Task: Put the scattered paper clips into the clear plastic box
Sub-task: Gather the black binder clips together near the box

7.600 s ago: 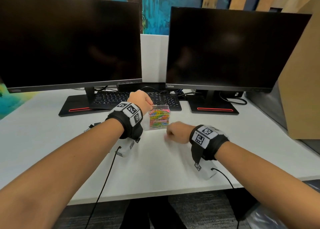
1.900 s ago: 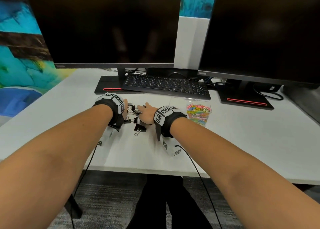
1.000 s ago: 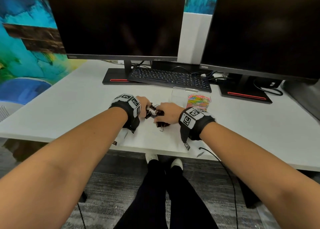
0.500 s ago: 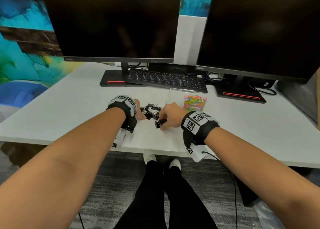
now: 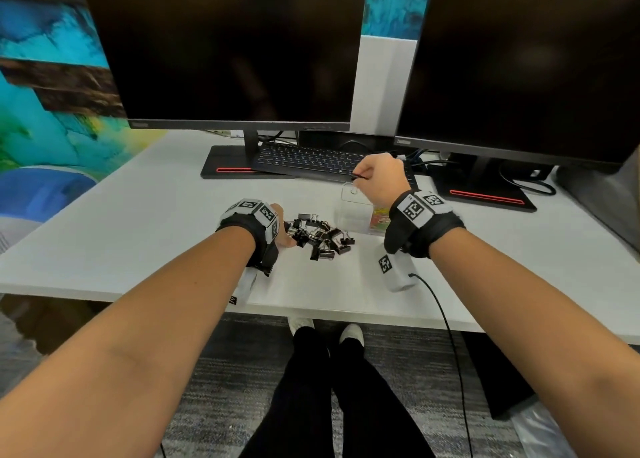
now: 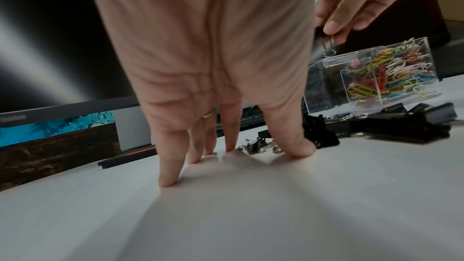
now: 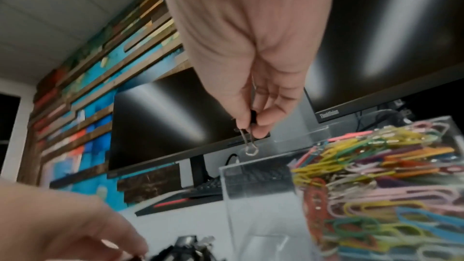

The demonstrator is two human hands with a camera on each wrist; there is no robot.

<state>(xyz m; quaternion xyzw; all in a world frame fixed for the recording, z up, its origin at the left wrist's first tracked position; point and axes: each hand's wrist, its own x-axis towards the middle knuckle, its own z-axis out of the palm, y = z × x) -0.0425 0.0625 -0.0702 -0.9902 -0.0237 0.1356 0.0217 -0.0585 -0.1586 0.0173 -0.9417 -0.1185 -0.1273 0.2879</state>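
A pile of black binder clips (image 5: 320, 234) lies on the white desk (image 5: 138, 222), left of the clear plastic box (image 5: 356, 211). The box's right compartment holds coloured paper clips (image 7: 376, 186). Its left compartment (image 7: 261, 201) looks empty. My right hand (image 5: 360, 177) hovers over that left compartment and pinches one black binder clip (image 7: 249, 140) by its body, wire handles hanging down. My left hand (image 5: 282, 230) stands on straight fingertips (image 6: 168, 178) on the desk at the pile's left edge, thumb (image 6: 296, 146) against a clip.
Two dark monitors (image 5: 235, 52) (image 5: 519, 76) stand at the back on black bases with red stripes. A black keyboard (image 5: 311, 161) lies just behind the box. Cables (image 5: 530, 184) trail at the right base. The desk's front edge (image 5: 346, 314) is close to my wrists.
My right hand has left the pile and risen back and to the right with one binder clip, to above the box. My left hand stays beside the pile.
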